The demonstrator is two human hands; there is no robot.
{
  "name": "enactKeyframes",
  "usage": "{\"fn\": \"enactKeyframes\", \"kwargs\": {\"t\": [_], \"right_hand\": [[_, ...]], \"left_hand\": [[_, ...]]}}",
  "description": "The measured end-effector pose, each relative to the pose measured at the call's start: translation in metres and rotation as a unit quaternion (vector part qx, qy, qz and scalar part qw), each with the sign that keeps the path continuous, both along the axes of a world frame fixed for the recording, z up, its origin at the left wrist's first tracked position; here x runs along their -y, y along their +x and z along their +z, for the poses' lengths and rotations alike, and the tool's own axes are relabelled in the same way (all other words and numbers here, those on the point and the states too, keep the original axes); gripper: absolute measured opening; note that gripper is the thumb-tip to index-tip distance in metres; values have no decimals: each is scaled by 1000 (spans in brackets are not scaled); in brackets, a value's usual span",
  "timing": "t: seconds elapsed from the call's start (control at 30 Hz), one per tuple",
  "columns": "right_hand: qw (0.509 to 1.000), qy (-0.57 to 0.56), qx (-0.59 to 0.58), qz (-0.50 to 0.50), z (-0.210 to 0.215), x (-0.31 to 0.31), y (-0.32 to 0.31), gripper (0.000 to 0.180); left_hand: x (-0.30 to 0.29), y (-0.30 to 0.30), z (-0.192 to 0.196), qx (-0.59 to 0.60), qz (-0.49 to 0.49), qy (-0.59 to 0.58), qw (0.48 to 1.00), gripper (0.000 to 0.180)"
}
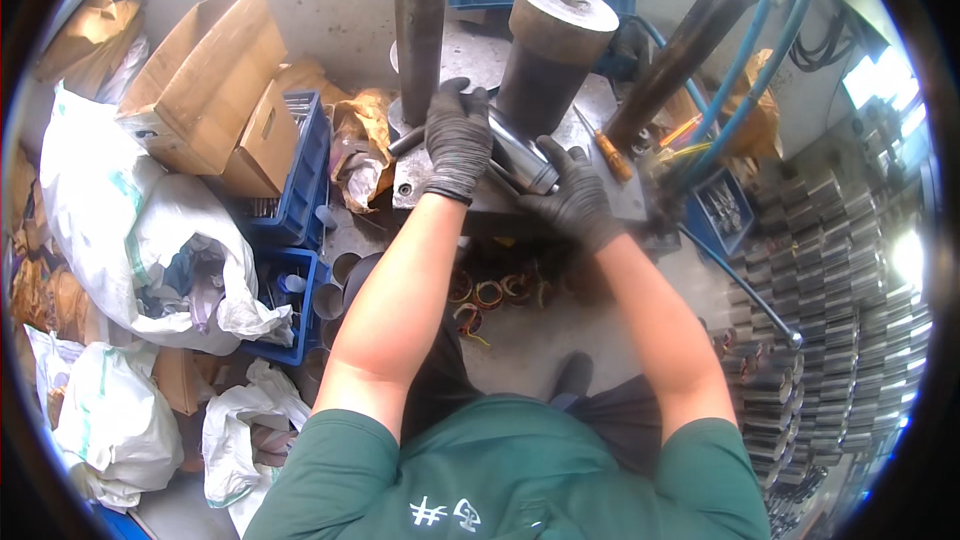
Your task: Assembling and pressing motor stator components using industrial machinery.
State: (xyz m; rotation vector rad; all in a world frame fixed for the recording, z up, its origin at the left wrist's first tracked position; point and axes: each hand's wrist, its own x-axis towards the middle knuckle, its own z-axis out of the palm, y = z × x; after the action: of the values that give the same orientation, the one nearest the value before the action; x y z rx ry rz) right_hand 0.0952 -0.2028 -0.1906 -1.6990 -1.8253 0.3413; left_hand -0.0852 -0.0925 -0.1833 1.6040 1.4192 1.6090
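A shiny metal cylinder (pixel 524 162) lies tilted over the front of a steel press table (pixel 625 198). My left hand (pixel 460 143), in a dark grey glove, is closed at its far end, with the fingertips partly hidden. The gloved right hand (pixel 578 198) grips the near end, thumb on top and fingers around the side. A dark bar (pixel 405 142) sticks out left of my left hand. Just behind the cylinder stands a thick, dark steel block (pixel 548 65) with a bright round top. A screwdriver with an orange handle (pixel 612 158) lies right of my right hand.
Dark steel posts (pixel 420 25) (pixel 685 55) rise at both sides of the table. Many metal cylinders (pixel 840 310) are stacked at right, near a blue hose (pixel 780 70). Blue crates (pixel 300 175), a cardboard box (pixel 215 90) and white sacks (pixel 120 230) crowd the left. Wound copper coils (pixel 488 293) lie below.
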Motion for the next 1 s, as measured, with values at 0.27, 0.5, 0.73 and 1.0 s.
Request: {"fn": "enactKeyframes", "kwargs": {"t": [0.27,0.5,0.73,1.0], "right_hand": [[998,48,31,30,4,26,2,103],[993,16,-114,-13,22,94,57,98],[865,174,-470,41,111,23,36,56],[928,274,-253,-9,154,-125,19,86]], "left_hand": [[-7,7,-20,-45,29,-42,998,26],[-2,12,-12,-33,10,-74,997,24],[-18,8,-41,128,-12,-43,991,33],[46,24,16,40,-172,110,978,21]]}}
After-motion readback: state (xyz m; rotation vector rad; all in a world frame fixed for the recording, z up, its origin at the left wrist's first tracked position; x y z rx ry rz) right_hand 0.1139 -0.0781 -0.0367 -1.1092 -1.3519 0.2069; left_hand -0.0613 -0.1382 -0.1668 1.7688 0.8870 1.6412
